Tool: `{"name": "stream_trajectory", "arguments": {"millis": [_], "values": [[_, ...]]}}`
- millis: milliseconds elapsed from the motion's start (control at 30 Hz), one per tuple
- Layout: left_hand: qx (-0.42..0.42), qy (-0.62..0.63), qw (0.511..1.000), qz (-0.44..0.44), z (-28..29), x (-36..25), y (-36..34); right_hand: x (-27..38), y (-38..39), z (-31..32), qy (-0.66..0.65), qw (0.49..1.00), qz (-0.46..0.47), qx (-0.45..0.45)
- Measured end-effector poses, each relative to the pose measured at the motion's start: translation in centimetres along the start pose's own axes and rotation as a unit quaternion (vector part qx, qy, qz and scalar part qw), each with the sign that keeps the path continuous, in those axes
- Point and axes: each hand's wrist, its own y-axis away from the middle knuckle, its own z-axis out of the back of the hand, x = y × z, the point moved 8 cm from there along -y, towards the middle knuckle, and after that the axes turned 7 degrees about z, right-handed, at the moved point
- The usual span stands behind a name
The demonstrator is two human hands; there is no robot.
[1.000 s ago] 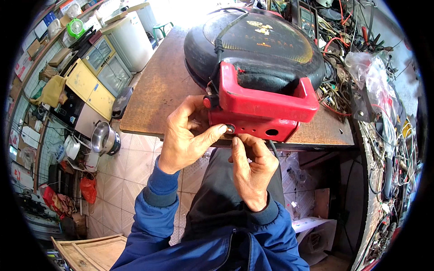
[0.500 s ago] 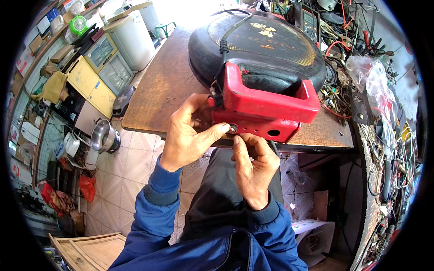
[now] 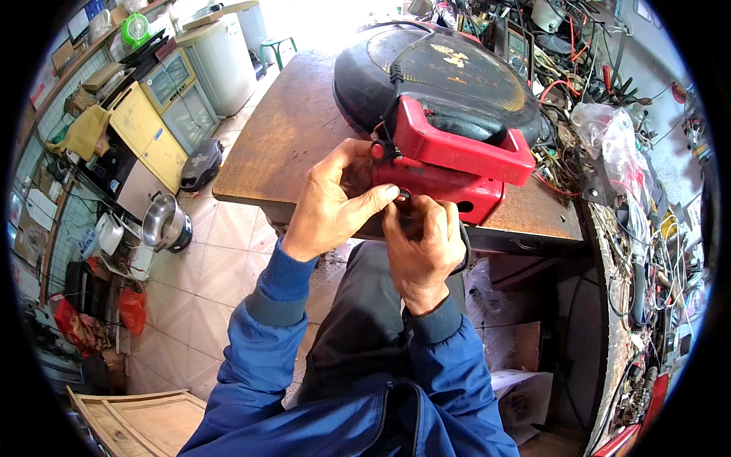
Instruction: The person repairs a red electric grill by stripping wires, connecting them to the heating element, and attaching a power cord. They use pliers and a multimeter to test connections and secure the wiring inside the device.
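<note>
An electric griddle (image 3: pixel 449 72) with a round black lid lies on the wooden table, its red handle housing (image 3: pixel 453 183) at the near edge. My left hand (image 3: pixel 331 206) grips the housing's left corner, its fingers mostly hidden behind. Its thumb presses by a small black fitting (image 3: pixel 402 196) in the front face. Close beside that thumb, my right hand (image 3: pixel 426 244) is closed with bent fingers; what they pinch is hidden. A black cord (image 3: pixel 466 251) curves past the right hand's outer side. Above my left hand, a red-ended black part (image 3: pixel 378 149) sticks out.
The table (image 3: pixel 266 145) ends just under my hands. Tangled wires and tools (image 3: pixel 617 84) crowd the right side, with a multimeter (image 3: pixel 518 46) at the back. On the tiled floor at left stands a steel pot (image 3: pixel 164 221). A yellow cabinet (image 3: pixel 145 137) stands further back.
My right hand has moved up and in toward the left thumb, its fingers more curled. The cord now shows along its outer side. The whole view has shifted slightly.
</note>
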Motion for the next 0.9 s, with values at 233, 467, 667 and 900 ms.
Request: {"name": "stream_trajectory", "arguments": {"millis": [233,467,667,900], "values": [[0.027,-0.05,0.998,0.004,0.0,-1.1,0.4,-1.1,0.8,0.1,-0.126,0.987,-0.104,-0.014],[0.024,-0.048,0.999,0.009,0.3,-0.8,0.4,-0.7,0.7,0.3,-0.132,0.985,-0.11,-0.012],[0.024,-0.064,0.997,0.022,0.6,-0.6,0.4,-0.1,0.5,0.7,-0.091,0.995,-0.038,-0.013],[0.019,-0.098,0.995,0.021,0.5,-0.9,0.5,-0.1,1.1,0.4,-0.032,0.999,0.022,-0.007]]}}
